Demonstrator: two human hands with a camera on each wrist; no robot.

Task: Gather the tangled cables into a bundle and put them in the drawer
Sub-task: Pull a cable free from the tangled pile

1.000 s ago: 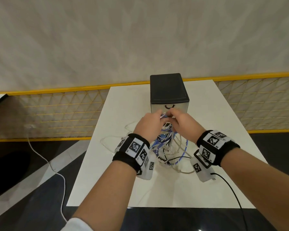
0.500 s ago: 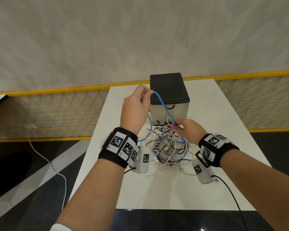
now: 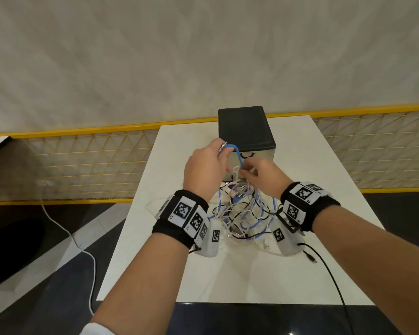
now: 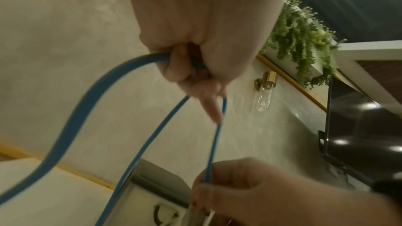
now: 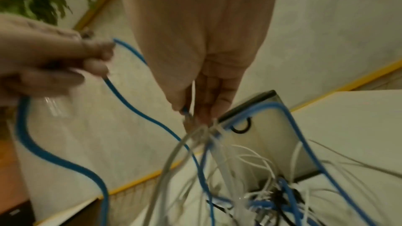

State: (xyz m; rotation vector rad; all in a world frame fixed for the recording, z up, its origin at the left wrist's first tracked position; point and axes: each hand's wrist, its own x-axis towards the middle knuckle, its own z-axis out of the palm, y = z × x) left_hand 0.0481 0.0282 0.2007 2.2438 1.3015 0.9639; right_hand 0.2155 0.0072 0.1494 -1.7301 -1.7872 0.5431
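The left hand (image 3: 205, 169) pinches the blue cable (image 3: 237, 154) near its plug; the right hand (image 3: 261, 176) grips gathered strands. Below both, in front of the closed drawer (image 3: 248, 157), hangs the tangle (image 3: 242, 211), nearer the right hand.

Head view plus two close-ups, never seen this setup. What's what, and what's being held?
No robot: a person wears one camera on the head and one on each wrist, on black bands with printed markers. The head view looks down at a white table with a small drawer box, its drawer closed, and a tangle of cables in front. The close-ups look along each hand. The left hand grips a blue cable near its plug. The right hand pinches that cable and several white ones above the pile.
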